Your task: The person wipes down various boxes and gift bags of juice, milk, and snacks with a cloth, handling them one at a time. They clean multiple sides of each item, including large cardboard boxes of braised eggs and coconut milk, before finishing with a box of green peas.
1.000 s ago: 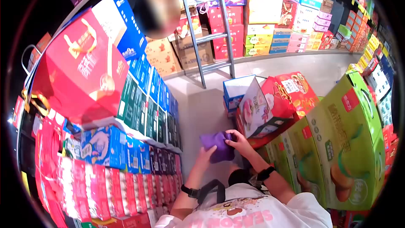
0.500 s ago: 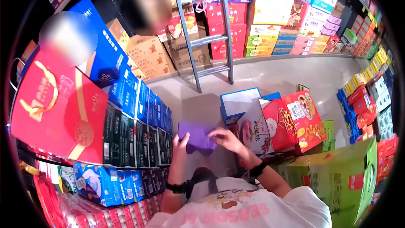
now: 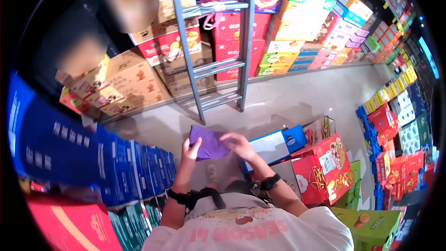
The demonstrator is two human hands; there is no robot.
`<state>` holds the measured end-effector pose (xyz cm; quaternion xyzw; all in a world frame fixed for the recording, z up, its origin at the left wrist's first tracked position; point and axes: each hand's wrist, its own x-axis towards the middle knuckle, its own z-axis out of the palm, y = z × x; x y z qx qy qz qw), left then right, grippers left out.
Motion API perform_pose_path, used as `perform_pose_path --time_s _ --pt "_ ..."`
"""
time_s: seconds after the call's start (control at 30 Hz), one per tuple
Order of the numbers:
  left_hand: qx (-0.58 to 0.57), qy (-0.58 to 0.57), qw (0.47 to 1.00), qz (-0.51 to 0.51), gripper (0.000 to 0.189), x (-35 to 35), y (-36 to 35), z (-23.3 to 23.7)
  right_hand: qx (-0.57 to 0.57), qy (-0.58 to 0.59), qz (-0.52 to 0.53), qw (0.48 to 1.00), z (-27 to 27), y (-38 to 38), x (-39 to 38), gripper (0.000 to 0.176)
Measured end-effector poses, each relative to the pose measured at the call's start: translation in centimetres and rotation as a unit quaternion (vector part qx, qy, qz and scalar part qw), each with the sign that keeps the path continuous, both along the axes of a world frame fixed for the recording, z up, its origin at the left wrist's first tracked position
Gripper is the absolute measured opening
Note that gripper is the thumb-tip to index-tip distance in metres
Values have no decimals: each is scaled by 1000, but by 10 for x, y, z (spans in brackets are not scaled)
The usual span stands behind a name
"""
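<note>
A purple cloth (image 3: 210,144), folded and creased, is held in front of my body above the floor. My left hand (image 3: 190,148) grips its left side, with the thumb lying on top. At the right edge of the cloth is my right hand (image 3: 240,148), its bent fingers on the fabric near the upper corner; the fingertips are partly hard to make out. Both wrists wear black bands.
A metal ladder (image 3: 211,69) stands ahead against stacked cartons (image 3: 134,81). Blue boxes (image 3: 134,167) line my left. To my right are an open blue-and-white box (image 3: 269,148), a red gift box (image 3: 325,169) and a green box (image 3: 371,223). Blurred people appear at upper left.
My view has shifted forward, so the ladder and cartons look nearer and the left-hand boxes sit lower. Both hands still hold the cloth, which is tilted differently.
</note>
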<state>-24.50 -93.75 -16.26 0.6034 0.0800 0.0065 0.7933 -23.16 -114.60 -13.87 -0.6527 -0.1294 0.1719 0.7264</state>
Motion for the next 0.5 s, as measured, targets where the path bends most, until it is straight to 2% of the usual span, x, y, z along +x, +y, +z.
perform_pose_path --time_s 0.1,0.17,0.2,0.23,0.3,0.33,0.37,0.5 --pt "26 -28 996 -74 19 71 -9 10 27 34 -78 996 4 -20 43 15" --pt "117 -44 984 -128 19 112 -23 14 94 27 -121 988 -2 -36 68 15" --pt "135 -99 979 -119 18 133 -35 15 108 34 -151 982 -13 -44 83 15" --pt "136 -98 978 -127 18 155 -42 21 89 -6 -188 978 -10 -49 98 15" --pt "160 -82 970 -164 19 180 -57 38 37 -3 -207 978 5 -60 124 15" --pt "116 -65 977 -166 20 195 -65 43 8 -18 -225 974 6 -64 139 14" --pt "106 -81 974 -181 22 213 -69 41 -11 -61 -237 969 5 -70 154 14" --pt "152 -113 957 -222 23 273 -77 36 -32 -69 -261 962 20 -86 201 17"
